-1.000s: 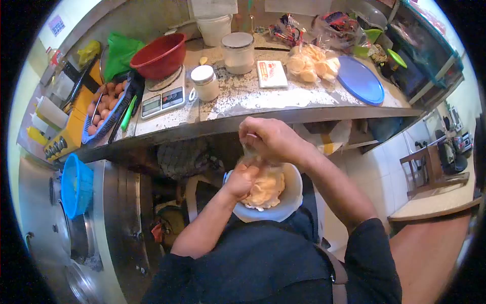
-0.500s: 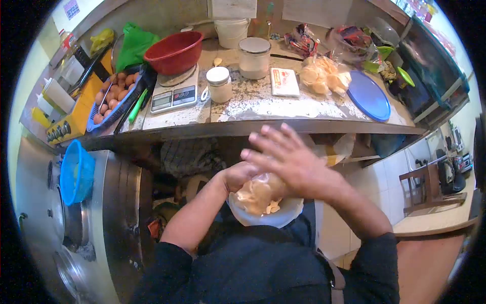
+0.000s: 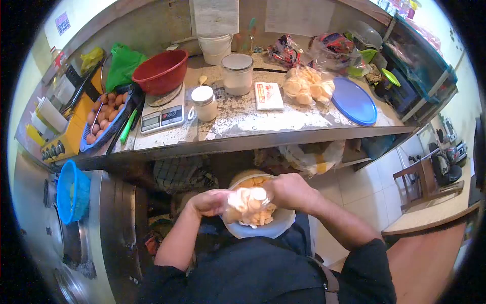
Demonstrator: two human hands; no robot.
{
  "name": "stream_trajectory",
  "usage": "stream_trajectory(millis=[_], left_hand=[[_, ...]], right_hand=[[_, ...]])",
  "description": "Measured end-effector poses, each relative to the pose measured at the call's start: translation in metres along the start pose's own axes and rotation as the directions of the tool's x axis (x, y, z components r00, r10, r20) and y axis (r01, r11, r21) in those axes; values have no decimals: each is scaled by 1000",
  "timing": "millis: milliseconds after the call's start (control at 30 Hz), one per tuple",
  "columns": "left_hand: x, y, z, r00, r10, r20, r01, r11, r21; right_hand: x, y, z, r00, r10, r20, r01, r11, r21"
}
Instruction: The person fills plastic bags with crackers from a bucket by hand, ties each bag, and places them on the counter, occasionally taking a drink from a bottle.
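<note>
Both my hands hold a clear plastic bag of pale round crackers (image 3: 247, 205) close to my body, below the counter edge. My left hand (image 3: 208, 201) grips the bag's left side. At the bag's right side my right hand (image 3: 289, 191) is closed on it. Under the bag sits a white bowl (image 3: 263, 230) with more crackers in it. A second bag of the same crackers (image 3: 306, 85) lies on the speckled counter (image 3: 243, 119).
On the counter stand a digital scale (image 3: 163, 116) bearing a red bowl (image 3: 161, 63), two white-lidded jars (image 3: 204, 103), a blue lid (image 3: 353, 100), a small box (image 3: 268, 95) and a blue basket of eggs (image 3: 103, 119). A metal machine with a blue basket (image 3: 72, 191) stands at left.
My right hand, raised flat above the bag half a second ago, has come down and closed on its right side. The bag now lies sideways between both hands, lower than before.
</note>
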State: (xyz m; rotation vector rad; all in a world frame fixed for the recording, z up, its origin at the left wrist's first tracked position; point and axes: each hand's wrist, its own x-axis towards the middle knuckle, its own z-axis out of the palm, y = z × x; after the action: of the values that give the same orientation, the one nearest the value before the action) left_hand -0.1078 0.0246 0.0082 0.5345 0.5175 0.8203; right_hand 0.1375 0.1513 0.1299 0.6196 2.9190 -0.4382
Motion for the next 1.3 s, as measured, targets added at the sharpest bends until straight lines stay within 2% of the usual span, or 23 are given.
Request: stream_trajectory(millis=[33, 67, 100, 200, 233, 333, 367, 433, 467, 533, 567, 633, 700, 733, 767, 833, 867, 967, 1033, 1067, 1200, 1233, 1300], left_hand=[[-6, -3, -5, 996, 42, 74, -33, 992, -121], [-8, -14, -30, 929, 122, 349, -93, 991, -100], [-8, -14, -20, 930, 122, 348, -91, 991, -102], [0, -8, 47, 956, 292, -39, -284, 948, 141], [14, -16, 49, 954, 297, -48, -288, 948, 136], [45, -27, 63, 730, 616, -296, -452, 760, 467], [49, -22, 69, 725, 619, -301, -454, 759, 467], [53, -16, 73, 675, 586, -448, -417, 804, 424], [56, -18, 63, 672, 579, -461, -466, 815, 345], [56, -15, 65, 671, 593, -445, -536, 802, 262], [56, -14, 66, 670, 606, -427, -598, 783, 173], [55, -16, 65, 693, 587, -418, -578, 799, 165], [52, -16, 69, 799, 588, -126, -541, 795, 274], [46, -13, 68, 831, 549, -84, -460, 765, 452], [44, -14, 66, 828, 554, -85, -463, 762, 453], [38, -14, 71, 876, 457, -155, -287, 751, 595], [31, -14, 75, 902, 373, -216, -210, 818, 536], [37, -8, 78, 892, 428, -143, -348, 854, 387], [38, -11, 63, 876, 477, -67, -388, 783, 487], [39, -13, 57, 857, 514, 9, -425, 698, 576], [39, -9, 60, 870, 490, 44, -440, 733, 518], [36, -9, 63, 870, 492, 44, -440, 733, 518], [28, -8, 72, 849, 431, -305, -195, 793, 577]], right_hand=[[3, 1, -3, 1000, -1, 0, 1, 1000, 0], [5, 1, -4, 999, 49, -6, -49, 999, -20], [6, 1, -5, 995, 98, -10, -99, 994, -37], [12, -9, -3, 988, 119, -100, -116, 993, 27], [15, -12, 1, 985, 133, -109, -131, 991, 27], [19, -26, 14, 964, 216, -153, -183, 962, 201], [18, -26, 15, 966, 209, -150, -178, 963, 200], [13, -21, 17, 969, 27, -244, 94, 877, 471], [12, -18, 23, 970, 21, -243, 99, 876, 472], [12, -11, 42, 966, 64, -251, 169, 578, 798], [11, -8, 46, 966, 63, -251, 170, 579, 798], [10, -5, 50, 970, 1, -245, 183, 661, 728], [8, -2, 48, 981, -26, -190, 161, 651, 742], [7, -2, 47, 989, -54, -136, 139, 641, 755], [7, -2, 46, 989, -58, -136, 141, 643, 752], [4, -5, 45, 991, -82, -109, 133, 389, 912], [2, -7, 42, 990, -87, -110, 135, 391, 910], [-7, -10, 36, 988, -111, -112, 139, 279, 950], [-10, -4, 43, 996, -80, 43, -20, 275, 961], [-10, -2, 47, 996, -77, 44, -21, 279, 960], [-9, -11, 47, 999, -50, -23, 35, 258, 965], [-9, -14, 44, 998, -32, -55, 61, 228, 972], [-6, -12, 44, 1000, -5, -4, 5, 211, 977]])
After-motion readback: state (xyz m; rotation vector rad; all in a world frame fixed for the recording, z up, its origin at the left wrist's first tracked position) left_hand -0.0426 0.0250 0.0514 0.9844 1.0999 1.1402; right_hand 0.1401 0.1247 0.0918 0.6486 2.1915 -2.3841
